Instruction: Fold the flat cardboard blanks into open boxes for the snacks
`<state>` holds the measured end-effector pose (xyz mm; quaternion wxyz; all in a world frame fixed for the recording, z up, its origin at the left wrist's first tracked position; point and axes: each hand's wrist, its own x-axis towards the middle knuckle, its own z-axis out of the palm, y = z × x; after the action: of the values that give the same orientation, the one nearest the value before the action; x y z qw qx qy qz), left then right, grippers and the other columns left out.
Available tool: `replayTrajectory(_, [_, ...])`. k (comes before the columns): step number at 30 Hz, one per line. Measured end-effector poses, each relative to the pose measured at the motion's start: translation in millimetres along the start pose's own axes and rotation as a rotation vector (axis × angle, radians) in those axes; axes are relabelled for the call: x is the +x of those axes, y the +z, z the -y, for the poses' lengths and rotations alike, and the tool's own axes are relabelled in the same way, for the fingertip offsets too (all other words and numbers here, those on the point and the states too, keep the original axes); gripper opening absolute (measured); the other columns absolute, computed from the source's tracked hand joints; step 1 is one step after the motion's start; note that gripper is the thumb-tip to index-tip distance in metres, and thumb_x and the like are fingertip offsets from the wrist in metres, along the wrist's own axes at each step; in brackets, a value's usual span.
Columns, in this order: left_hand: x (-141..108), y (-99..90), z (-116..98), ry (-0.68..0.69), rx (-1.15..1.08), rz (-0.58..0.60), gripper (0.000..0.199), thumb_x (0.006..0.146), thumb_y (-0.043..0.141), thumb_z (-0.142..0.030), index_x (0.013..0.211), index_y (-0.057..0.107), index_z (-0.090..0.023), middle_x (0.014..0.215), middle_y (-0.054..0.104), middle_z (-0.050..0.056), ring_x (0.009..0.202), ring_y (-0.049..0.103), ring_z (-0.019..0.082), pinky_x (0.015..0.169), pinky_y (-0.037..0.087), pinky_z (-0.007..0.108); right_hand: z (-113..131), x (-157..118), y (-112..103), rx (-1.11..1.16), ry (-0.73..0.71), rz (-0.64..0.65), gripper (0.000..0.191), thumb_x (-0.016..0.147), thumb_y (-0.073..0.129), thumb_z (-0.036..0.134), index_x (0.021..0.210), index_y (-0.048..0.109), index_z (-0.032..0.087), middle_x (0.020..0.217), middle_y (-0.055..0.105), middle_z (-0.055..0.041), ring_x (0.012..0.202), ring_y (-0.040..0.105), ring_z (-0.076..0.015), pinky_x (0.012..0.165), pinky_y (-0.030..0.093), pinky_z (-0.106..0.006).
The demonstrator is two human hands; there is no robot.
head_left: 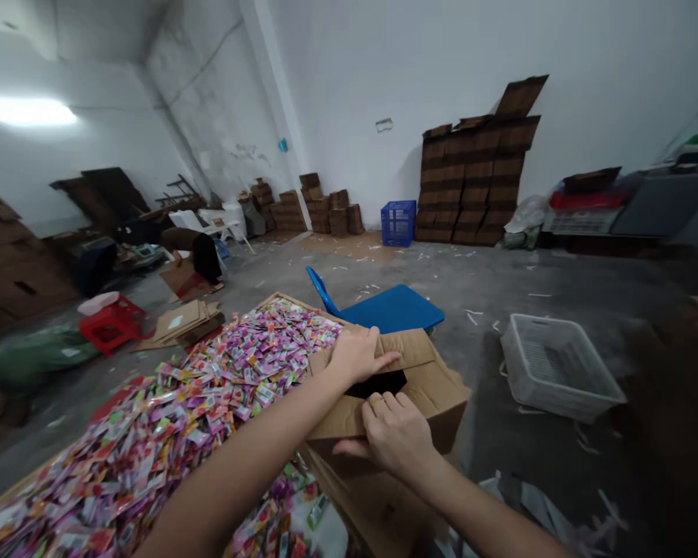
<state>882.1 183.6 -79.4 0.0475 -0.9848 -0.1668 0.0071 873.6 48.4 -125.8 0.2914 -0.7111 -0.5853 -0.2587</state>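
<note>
A brown cardboard box stands in front of me, its top flaps partly folded in around a dark gap. My left hand holds the far flap on the left side of the gap, thumb stretched along the cardboard. Fingers of my right hand, one wearing a ring, curl over the near flap's inner edge, while the thumb rests against the front. Left of the box spreads a large heap of small colourful wrapped packets. The box's inside is too dark to make out.
Behind the box is a blue plastic chair. A white plastic crate sits on the floor at right, a red stool at left. Stacked cartons and a blue crate line the wall. Someone bends over at back left.
</note>
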Motion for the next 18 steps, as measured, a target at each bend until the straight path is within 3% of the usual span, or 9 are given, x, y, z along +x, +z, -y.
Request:
replayTrajectory(4, [-3.2, -13.2, 4.3, 0.185, -0.110, -0.110, 0.037, 0.091, 0.041, -0.045, 0.104, 0.060, -0.016, 0.105, 0.064, 0.009, 0.097, 0.059, 0.022, 0.084, 0.045, 0.033, -6.9, 3.6, 7.4, 0.061, -0.031, -0.141, 0.071, 0.077, 0.032, 0.078, 0.067, 0.063, 0.014, 0.063, 0.059, -0.0104, 0.059, 0.050, -0.0187, 0.058, 0.031, -0.034])
replayTrajectory(7, [-6.2, -39.3, 3.8, 0.331, -0.139, 0.024, 0.034, 0.089, 0.046, -0.046, 0.096, 0.067, -0.019, 0.116, 0.062, 0.008, 0.104, 0.057, 0.022, 0.092, 0.042, 0.034, -19.1, 3.2, -3.4, 0.150, 0.005, -0.243, 0.065, 0.080, 0.041, 0.072, 0.080, 0.066, 0.012, 0.070, 0.064, -0.0104, 0.068, 0.056, -0.0215, 0.064, 0.038, -0.035])
replayTrajectory(9, [-12.8, -57.5, 3.3, 0.294, -0.192, 0.235, 0.051, 0.082, 0.050, -0.057, 0.118, 0.061, -0.022, 0.136, 0.049, 0.012, 0.121, 0.048, 0.029, 0.101, 0.036, 0.041, -28.2, -1.9, -17.8, 0.241, 0.011, -0.273, 0.046, 0.085, 0.049, 0.057, 0.088, 0.065, 0.014, 0.075, 0.067, -0.0087, 0.075, 0.058, -0.0216, 0.070, 0.042, -0.036])
replayTrajectory(12, [-30.8, -70.2, 3.4, 0.125, -0.154, 0.571, 0.116, 0.056, 0.070, -0.067, 0.148, 0.013, -0.026, 0.155, 0.003, 0.022, 0.139, 0.005, 0.044, 0.106, 0.017, 0.062, -44.2, -19.6, -36.5, 0.397, 0.035, -0.302, 0.012, 0.085, 0.056, 0.028, 0.093, 0.062, 0.021, 0.080, 0.067, -0.0049, 0.084, 0.059, -0.0206, 0.077, 0.047, -0.035])
replayTrajectory(13, [-37.6, -69.4, 3.0, 0.083, -0.121, 0.625, 0.136, 0.043, 0.076, -0.066, 0.148, -0.001, -0.026, 0.153, -0.009, 0.024, 0.137, -0.007, 0.047, 0.104, 0.011, 0.067, -50.9, -27.5, -39.1, 0.403, 0.097, -0.340, 0.013, 0.082, 0.058, 0.025, 0.095, 0.062, 0.022, 0.084, 0.066, -0.0053, 0.089, 0.058, -0.0219, 0.081, 0.047, -0.037])
replayTrajectory(15, [-49.9, -63.1, 0.7, 0.039, -0.086, 0.583, 0.153, 0.028, 0.081, -0.063, 0.147, -0.009, -0.027, 0.152, -0.014, 0.026, 0.135, -0.013, 0.049, 0.102, 0.006, 0.071, -66.2, -42.3, -37.2, 0.376, 0.344, -0.420, 0.027, 0.078, 0.062, 0.031, 0.103, 0.061, 0.022, 0.097, 0.064, -0.0090, 0.100, 0.055, -0.0272, 0.087, 0.045, -0.045])
replayTrajectory(18, [-63.1, -56.2, -2.4, 0.015, -0.129, 0.403, 0.141, 0.034, 0.081, -0.061, 0.148, 0.003, -0.031, 0.152, 0.006, 0.027, 0.137, 0.007, 0.049, 0.103, 0.013, 0.068, -84.0, -50.0, -24.0, 0.585, 0.809, -0.340, 0.052, 0.079, 0.052, 0.054, 0.117, 0.056, 0.018, 0.110, 0.060, -0.0133, 0.102, 0.056, -0.0304, 0.086, 0.045, -0.048])
